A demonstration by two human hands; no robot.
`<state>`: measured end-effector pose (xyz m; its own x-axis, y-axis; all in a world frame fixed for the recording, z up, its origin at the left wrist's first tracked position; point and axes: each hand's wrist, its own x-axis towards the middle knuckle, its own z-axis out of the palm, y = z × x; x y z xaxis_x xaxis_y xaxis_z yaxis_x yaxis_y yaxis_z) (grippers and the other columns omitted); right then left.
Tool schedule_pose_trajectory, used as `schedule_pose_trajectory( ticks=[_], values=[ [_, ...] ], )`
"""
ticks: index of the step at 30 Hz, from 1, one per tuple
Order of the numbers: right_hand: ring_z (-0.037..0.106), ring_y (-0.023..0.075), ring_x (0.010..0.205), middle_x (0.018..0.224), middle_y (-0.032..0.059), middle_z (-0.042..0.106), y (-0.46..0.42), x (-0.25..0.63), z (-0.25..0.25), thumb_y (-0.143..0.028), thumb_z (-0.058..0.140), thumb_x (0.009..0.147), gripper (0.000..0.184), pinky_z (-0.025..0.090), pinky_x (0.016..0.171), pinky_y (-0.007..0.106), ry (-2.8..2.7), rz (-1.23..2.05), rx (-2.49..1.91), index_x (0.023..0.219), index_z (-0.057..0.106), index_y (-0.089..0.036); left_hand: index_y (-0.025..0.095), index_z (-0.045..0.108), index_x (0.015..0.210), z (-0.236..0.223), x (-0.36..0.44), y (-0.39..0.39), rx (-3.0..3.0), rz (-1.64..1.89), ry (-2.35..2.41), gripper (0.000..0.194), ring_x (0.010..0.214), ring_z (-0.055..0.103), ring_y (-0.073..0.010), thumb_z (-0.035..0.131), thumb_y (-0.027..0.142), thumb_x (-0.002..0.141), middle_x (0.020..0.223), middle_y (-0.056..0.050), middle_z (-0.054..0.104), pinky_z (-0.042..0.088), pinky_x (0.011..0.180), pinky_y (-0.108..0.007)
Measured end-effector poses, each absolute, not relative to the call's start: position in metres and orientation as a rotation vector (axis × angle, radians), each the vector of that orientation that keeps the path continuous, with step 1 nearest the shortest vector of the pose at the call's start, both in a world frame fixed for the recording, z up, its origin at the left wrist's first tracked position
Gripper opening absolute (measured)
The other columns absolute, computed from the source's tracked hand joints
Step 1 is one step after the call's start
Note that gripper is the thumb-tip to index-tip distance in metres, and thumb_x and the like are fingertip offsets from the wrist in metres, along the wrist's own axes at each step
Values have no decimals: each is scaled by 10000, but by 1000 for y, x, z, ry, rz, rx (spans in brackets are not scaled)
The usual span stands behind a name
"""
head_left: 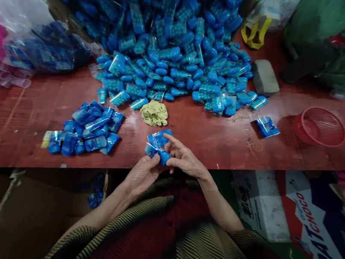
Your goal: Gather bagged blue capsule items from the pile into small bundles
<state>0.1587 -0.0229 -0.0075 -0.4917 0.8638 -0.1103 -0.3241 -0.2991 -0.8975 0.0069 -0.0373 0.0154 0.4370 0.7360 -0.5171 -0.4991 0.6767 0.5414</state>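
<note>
In front of my body, both hands meet at a small clear container with a blue cap (158,153). My left hand (143,175) grips it from the lower left, thumb on top. From the right, my right hand (187,157) pinches its capped end, with the index finger stretched out over a blue printed sleeve (158,137). Whether that finger touches the sleeve I cannot tell. To the left lies a small heap of blue wrapped packs (94,128). A crumpled yellowish cloth (154,113) rests just beyond my hands.
A big pile of blue-capped bead containers (168,68) spills across the back of the red table (203,138). Rightward are a grey block (265,77), a stack of blue sleeves (266,126) and a red basket (320,125). A bag of blue sleeves (48,48) lies left.
</note>
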Motion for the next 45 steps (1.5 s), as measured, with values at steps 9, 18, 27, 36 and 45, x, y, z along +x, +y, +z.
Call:
schedule_pose_trajectory(
  ticks=[9,18,27,36,45],
  values=[
    [463,48,559,814,-41,481,-27,150,-13,-239,650,759,610,508,452,163,-1079,1860,-786,1322,425,-316,110,675,848,17,6,-38,380,826,832,264,839,612,-200,719,328,707,854,-84,679,489,734,-320],
    [471,59,456,611,-83,448,-35,137,-15,-290,586,818,425,466,454,191,-1197,1705,-921,1238,521,-269,124,670,800,16,8,-41,385,889,871,288,829,624,-204,743,370,668,820,-74,682,504,711,-315],
    [532,182,858,997,71,569,-7,157,-13,-265,577,850,310,446,790,334,-1886,793,-1438,1155,593,-210,168,652,848,33,-72,-7,24,1446,1024,513,909,657,-228,426,627,804,770,-68,718,518,827,-382],
    [467,225,868,936,81,605,17,141,-33,-280,481,908,188,312,716,333,-2252,322,-1792,938,657,-222,152,610,865,7,-29,-21,300,1062,1140,218,612,656,-165,684,294,717,591,-5,658,515,655,-297],
    [513,189,810,851,59,615,8,145,-29,-293,478,908,213,343,709,298,-2079,347,-1726,864,665,-202,144,535,877,-6,-5,-22,386,1044,1212,397,517,578,-84,770,304,600,691,7,645,422,493,-191]
  ],
)
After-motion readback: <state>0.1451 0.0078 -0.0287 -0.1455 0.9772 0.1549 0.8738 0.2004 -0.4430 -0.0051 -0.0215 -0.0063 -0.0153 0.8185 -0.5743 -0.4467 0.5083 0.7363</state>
